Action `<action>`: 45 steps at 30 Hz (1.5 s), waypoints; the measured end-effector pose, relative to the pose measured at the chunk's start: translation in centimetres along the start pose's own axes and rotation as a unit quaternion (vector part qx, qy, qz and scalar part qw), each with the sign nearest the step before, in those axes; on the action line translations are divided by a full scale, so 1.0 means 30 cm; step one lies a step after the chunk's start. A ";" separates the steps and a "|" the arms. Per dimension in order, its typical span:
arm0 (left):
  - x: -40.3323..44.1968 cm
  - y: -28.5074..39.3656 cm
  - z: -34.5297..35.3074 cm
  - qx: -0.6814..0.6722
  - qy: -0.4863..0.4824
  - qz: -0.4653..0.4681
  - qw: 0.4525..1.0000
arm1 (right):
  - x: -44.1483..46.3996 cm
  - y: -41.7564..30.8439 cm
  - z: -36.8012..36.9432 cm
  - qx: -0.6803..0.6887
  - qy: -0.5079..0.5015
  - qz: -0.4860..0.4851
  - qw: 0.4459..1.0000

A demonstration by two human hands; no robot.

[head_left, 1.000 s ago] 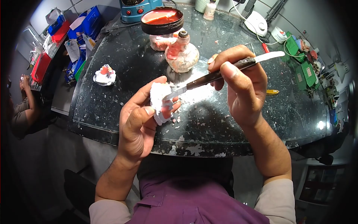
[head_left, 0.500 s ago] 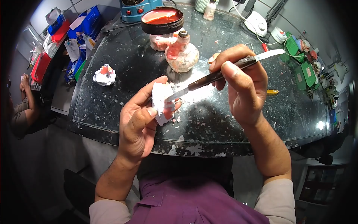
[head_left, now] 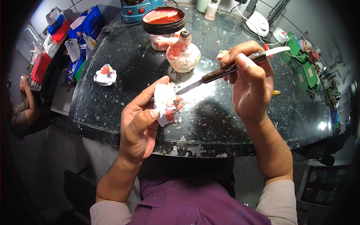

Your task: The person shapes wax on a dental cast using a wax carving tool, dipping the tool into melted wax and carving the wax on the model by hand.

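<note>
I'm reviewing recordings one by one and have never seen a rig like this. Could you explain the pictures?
There is no machine: a person works with two bare hands, and every picture comes from one camera worn on their head, looking forward and down. The left hand's fingers hold a white, plaster-like dental model with pink patches. The right hand holds a slim dark-handled metal tool, bladed at both ends; whether its near tip touches the model is unclear. On the dark, speckled worktable sit a smaller white-and-pink piece and a stained, round-bellied bottle. Behind is a round, dark-rimmed pan of red material.
</note>
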State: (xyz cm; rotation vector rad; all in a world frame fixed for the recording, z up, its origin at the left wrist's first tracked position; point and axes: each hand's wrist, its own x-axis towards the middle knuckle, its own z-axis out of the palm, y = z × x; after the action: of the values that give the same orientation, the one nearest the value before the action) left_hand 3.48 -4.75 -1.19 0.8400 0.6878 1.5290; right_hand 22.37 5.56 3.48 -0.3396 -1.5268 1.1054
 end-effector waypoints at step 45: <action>-0.005 0.004 0.002 -0.002 0.011 -0.008 1.000 | 0.057 0.140 -0.098 0.165 0.155 0.181 0.957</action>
State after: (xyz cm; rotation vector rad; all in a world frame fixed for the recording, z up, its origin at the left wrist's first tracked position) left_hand 3.46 -4.91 -1.07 0.8151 0.7055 1.5262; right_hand 22.98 10.29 0.93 -0.5458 -1.0022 1.4917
